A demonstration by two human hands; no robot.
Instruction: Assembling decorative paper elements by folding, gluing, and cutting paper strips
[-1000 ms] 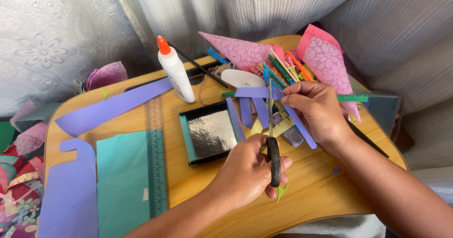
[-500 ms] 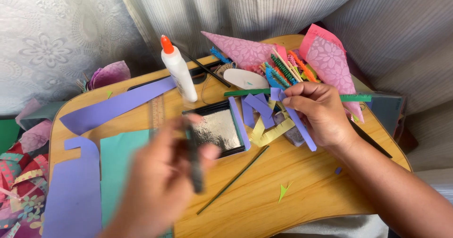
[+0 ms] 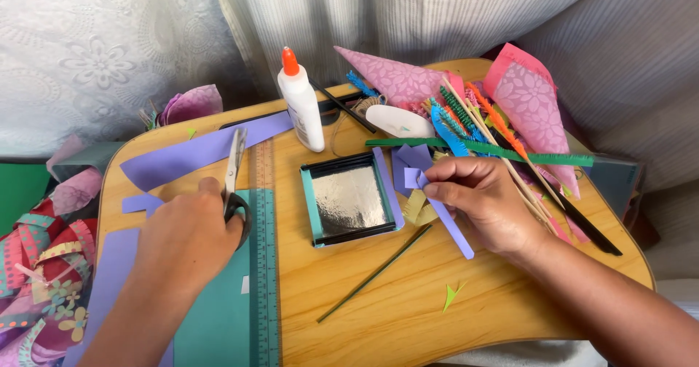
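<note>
Purple paper strips [image 3: 429, 192] are pinched in the right hand [image 3: 480, 207], over the middle of the table [image 3: 408, 301], with one long strip slanting down toward the person. Far to the left, the left hand [image 3: 186, 239] grips scissors [image 3: 234, 174] over a teal sheet [image 3: 218, 316], blades pointing away beside a ruler [image 3: 263, 265].

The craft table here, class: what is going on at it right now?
A person sits at a wooden lap table strewn with craft scraps. The left hand holds scissors, blades closed, over a teal sheet beside a ruler. The right hand pinches a bundle of purple paper strips next to a shallow tray with a silvery bottom. A glue bottle stands upright behind the tray, and a thin green stick lies in front of it.
</note>
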